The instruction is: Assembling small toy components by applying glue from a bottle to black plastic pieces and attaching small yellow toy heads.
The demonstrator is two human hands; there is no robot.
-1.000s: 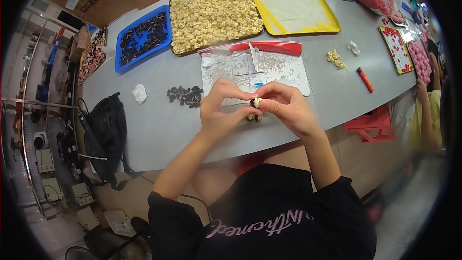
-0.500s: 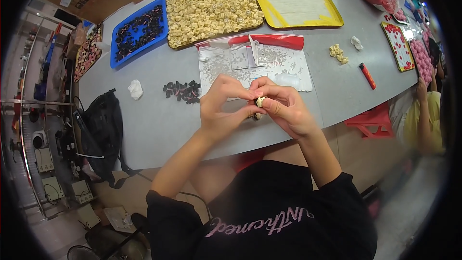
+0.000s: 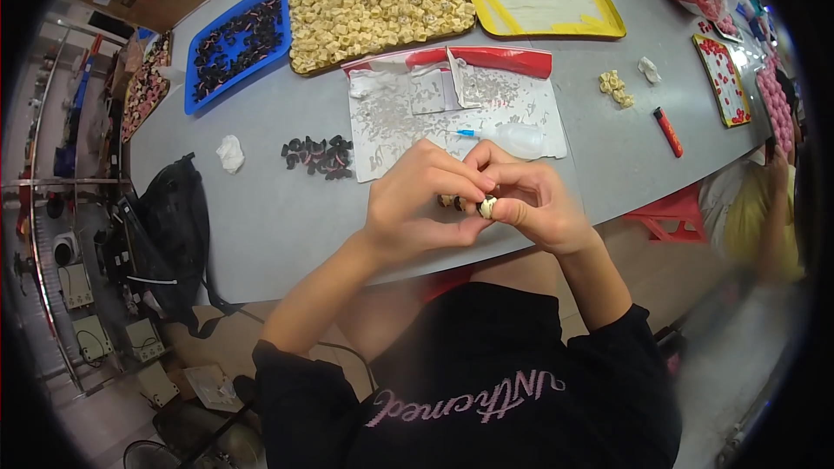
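Both my hands meet over the table's near edge around a small cream-and-black piece [image 3: 486, 207]. My left hand [image 3: 417, 204] pinches it from one side with thumb and fingertips. Thumb and forefinger of my right hand [image 3: 546, 207] close on its other side. Beside it, small cream-and-dark pieces [image 3: 446, 201] show between my hands, partly hidden by my fingers. Just beyond lies a clear squeeze bottle [image 3: 519, 141] with a blue tip, on a white sheet [image 3: 369, 143] strewn with grey bits. Loose black pieces [image 3: 317, 156] lie left of the sheet.
Along the back stand a blue tray [image 3: 193, 91] of black pieces, a tray heaped with cream pieces [image 3: 373, 0] and a white-lined yellow tray [image 3: 612, 26]. Cream pieces [image 3: 615, 89], crumpled tissue [image 3: 649, 70] and a red tube [image 3: 668, 133] lie right. A black bag [image 3: 174, 226] hangs left.
My hands have shifted slightly right and down in the view, uncovering the bottle's blue tip. The piece stays between my fingertips. The small pieces beside it show in a different place between my hands.
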